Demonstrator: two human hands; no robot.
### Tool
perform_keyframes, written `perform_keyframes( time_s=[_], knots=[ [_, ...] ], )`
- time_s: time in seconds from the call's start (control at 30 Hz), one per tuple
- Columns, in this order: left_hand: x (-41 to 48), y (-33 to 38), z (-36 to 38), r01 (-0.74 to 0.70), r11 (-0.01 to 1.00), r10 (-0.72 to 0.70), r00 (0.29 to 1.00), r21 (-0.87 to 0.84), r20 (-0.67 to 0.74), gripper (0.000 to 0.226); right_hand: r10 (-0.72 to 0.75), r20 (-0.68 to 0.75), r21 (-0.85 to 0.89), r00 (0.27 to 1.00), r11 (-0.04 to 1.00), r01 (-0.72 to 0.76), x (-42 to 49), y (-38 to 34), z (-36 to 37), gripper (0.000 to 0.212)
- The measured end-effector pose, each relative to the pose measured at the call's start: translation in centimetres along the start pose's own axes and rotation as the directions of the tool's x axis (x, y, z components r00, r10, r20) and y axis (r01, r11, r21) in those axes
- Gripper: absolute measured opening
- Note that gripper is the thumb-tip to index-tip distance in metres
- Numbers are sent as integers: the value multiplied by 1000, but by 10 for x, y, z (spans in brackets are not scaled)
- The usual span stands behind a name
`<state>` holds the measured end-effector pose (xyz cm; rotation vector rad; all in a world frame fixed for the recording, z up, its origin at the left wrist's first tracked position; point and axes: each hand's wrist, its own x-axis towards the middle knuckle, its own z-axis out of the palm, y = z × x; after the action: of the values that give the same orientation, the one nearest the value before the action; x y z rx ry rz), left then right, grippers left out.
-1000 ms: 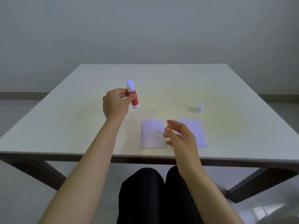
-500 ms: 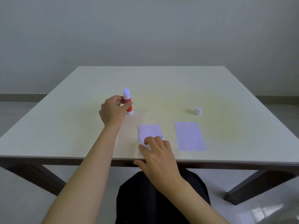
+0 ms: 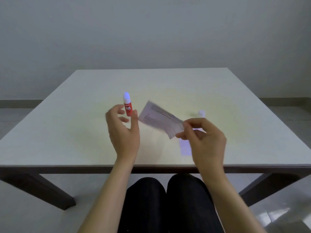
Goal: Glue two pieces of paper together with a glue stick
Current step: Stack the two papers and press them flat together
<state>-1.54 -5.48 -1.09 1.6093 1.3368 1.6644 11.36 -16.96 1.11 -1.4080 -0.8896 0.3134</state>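
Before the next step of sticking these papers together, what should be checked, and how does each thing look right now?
1. Glue stick uncapped, upright on the table: ok.
2. Left hand free, open beside it: ok.
3. Right hand pinching the lifted paper: ok.
4. Second paper flat on the table: ok, partly hidden.
5. Cap out of the way: ok.
6. Glue already on either paper: cannot tell.

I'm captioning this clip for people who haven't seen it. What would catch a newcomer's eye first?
Likely the red glue stick, standing upright and uncapped on the pale table just beyond the open left hand. Next, the motion-blurred piece of paper lifted above mid-table, pinched at its corner by the right hand. A second paper lies flat under that hand, and the small white cap stands behind it.
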Motion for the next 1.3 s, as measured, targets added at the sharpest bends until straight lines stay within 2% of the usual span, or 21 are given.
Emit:
perform_keyframes(
  time_s=[0.07,0.13,0.2,0.27,0.37,0.53,0.63,0.77,0.83,0.9,1.03,1.13,1.3],
  knots=[
    [-18,11,4,162,977,-141,978,-140,151,14,159,17,210,987,965,-159,6,-1,-12,11],
    [-33,22,10,326,915,-253,922,-236,294,26,264,26,332,964,908,-257,8,2,-20,11],
    [-42,32,16,386,889,-272,877,-246,395,24,351,38,415,936,846,-334,7,6,-26,11],
    [-48,38,21,391,893,-260,854,-225,451,12,401,52,451,915,808,-380,6,12,-30,9],
    [-51,40,28,371,915,-255,836,-157,486,12,407,38,387,913,836,-389,5,21,-38,11],
    [-49,36,29,401,914,-299,773,-66,559,11,363,46,67,931,928,-366,11,33,-58,10],
    [-48,33,29,428,902,-328,759,-51,562,13,387,48,-72,921,921,-383,14,40,-73,13],
    [-51,34,32,466,882,-343,728,-63,594,14,380,14,-158,925,914,-373,18,45,-83,34],
    [-53,36,34,478,876,-342,712,-67,613,13,346,8,-219,938,916,-336,19,46,-83,27],
    [-53,37,35,492,867,-337,697,-80,632,11,348,42,-198,937,922,-333,20,46,-82,12],
    [-55,38,38,486,872,-340,682,-53,647,9,372,142,-34,917,928,-371,23,43,-76,20],
    [-56,37,38,458,889,-342,693,-20,635,8,353,152,-46,923,935,-351,27,42,-77,23],
    [-57,33,36,413,910,-348,719,33,602,11,396,203,-17,895,916,-401,30,44,-83,24]
  ],
)
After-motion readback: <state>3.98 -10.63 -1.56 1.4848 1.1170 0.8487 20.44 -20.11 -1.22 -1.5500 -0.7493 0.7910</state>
